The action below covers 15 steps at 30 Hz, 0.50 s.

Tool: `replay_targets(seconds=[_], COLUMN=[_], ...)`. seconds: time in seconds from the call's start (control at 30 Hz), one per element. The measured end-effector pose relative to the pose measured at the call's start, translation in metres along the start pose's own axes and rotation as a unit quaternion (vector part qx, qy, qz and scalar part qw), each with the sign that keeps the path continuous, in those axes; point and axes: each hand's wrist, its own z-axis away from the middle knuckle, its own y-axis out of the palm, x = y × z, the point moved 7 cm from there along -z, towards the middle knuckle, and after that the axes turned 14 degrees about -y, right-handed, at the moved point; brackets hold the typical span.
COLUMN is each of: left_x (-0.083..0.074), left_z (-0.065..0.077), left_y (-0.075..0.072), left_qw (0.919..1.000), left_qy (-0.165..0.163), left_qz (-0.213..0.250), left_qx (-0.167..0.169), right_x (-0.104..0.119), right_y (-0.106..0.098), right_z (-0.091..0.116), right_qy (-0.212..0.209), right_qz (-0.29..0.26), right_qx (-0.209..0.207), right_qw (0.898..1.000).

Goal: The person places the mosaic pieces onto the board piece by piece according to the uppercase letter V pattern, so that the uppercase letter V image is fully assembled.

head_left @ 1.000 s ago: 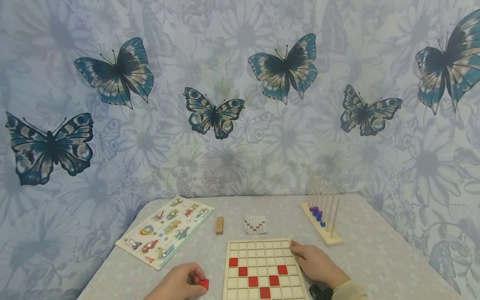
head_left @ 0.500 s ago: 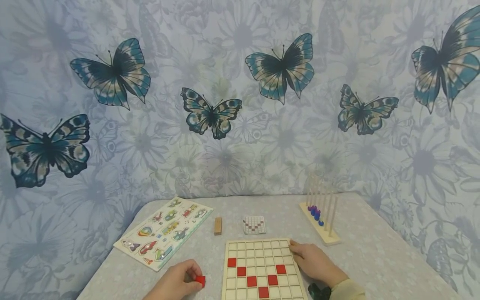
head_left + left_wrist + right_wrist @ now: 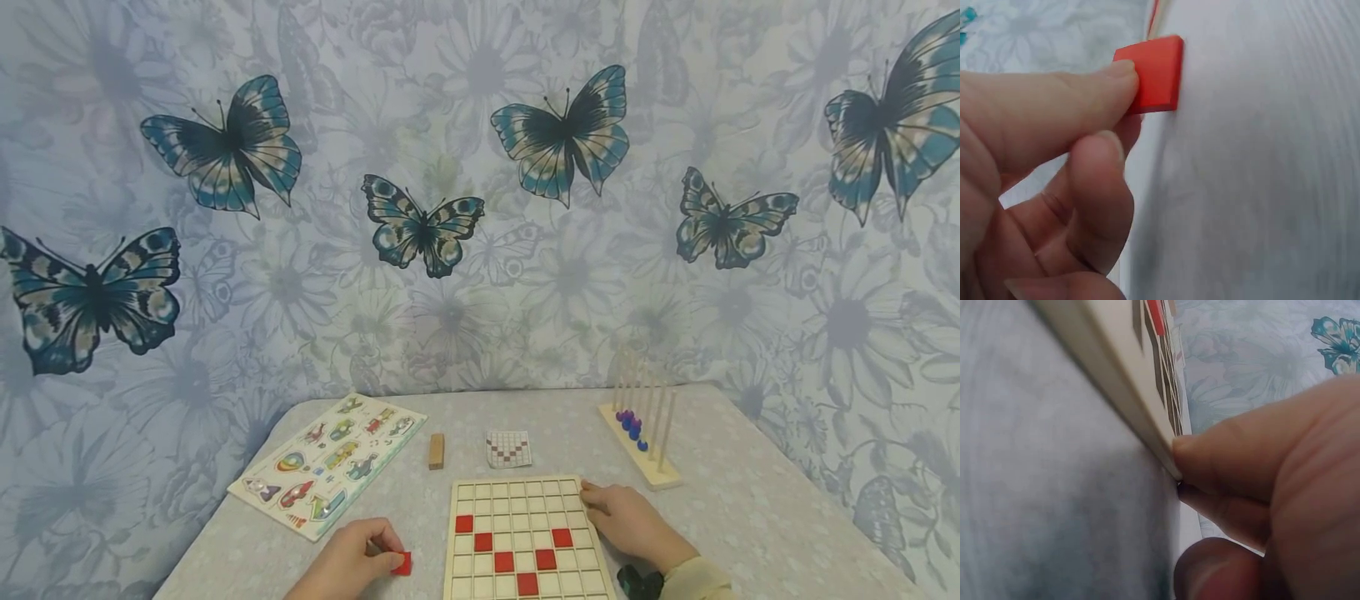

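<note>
A cream wooden grid board (image 3: 520, 502) lies in front of me, with several red square tiles set in its cells in a V shape. To its left, my left hand (image 3: 352, 557) pinches one loose red tile (image 3: 1159, 74) between thumb and finger, apart from the board. The left wrist view shows the thumb on the tile's face and the other fingers curled below. My right hand (image 3: 630, 521) grips the board's far right corner; in the right wrist view its fingertips (image 3: 1194, 456) meet at that corner. The board's near edge is cut off.
Beyond the board lie a small pattern card (image 3: 508, 448) and a wooden block (image 3: 437, 451). A picture puzzle board (image 3: 330, 467) is at the left. A peg stand (image 3: 660, 475) with blue and purple beads stands at the right. A dark object (image 3: 639, 582) sits by the right wrist.
The left hand has tilted the red tile slightly, its thumb now lying over more of it. The right hand stays at the board's corner. The head view has shifted a little.
</note>
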Motion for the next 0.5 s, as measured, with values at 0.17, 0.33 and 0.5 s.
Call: replay_targets(seconds=[0.17, 0.33, 0.5], left_x=[-0.012, -0.04, -0.071], left_z=[-0.003, -0.005, -0.014], left_y=[0.0, 0.011, 0.031], left_qw=[0.999, 0.9984, 0.997], left_qy=[-0.025, -0.01, 0.03], left_qz=[0.031, 0.056, 0.06], left_qx=[-0.017, 0.003, 0.037], right_x=[0.002, 0.003, 0.002], right_y=[-0.001, -0.001, -0.002], right_z=[-0.001, -0.001, 0.0], right_qy=[-0.001, -0.001, -0.001], right_qz=[0.004, 0.003, 0.012], right_qx=[0.0, -0.003, -0.005], right_qw=[1.0, 1.0, 1.0])
